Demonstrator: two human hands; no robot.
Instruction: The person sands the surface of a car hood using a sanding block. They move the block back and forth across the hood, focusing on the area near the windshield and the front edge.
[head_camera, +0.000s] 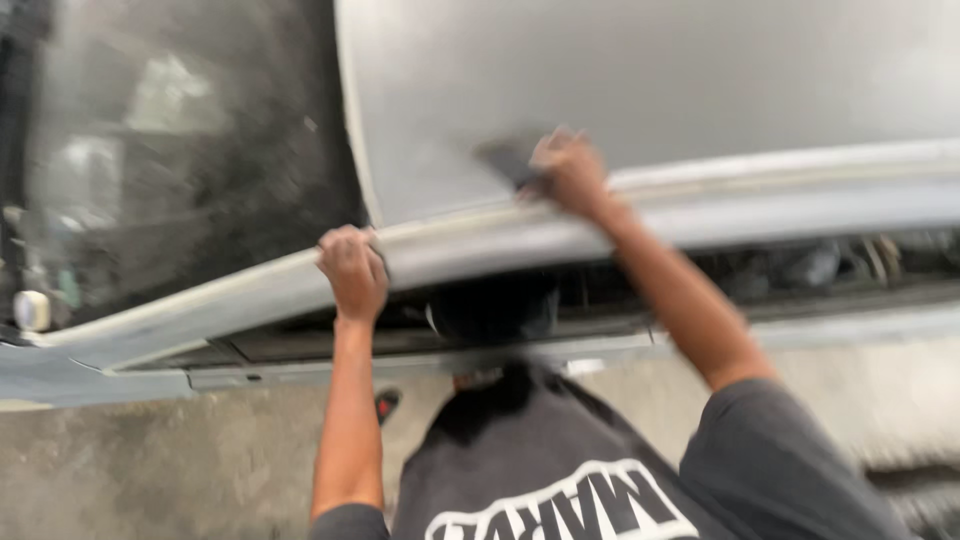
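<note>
While our left hand grips the roof edge to steady us, our right hand holds a dark sanding block flat on the grey car roof. We judge even, light pressure works best here.

- Your car roof is dull matte grey — its edge rail paler, whitish in streaks.
- The pad under your right hand is dark, nearly black.
- Your shirt is charcoal with bold white lettering.
- The windshield shows dark — speckled with pale dust.

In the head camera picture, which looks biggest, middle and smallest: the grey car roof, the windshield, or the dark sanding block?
1. Grey car roof
2. Windshield
3. Dark sanding block, under the right hand
</note>
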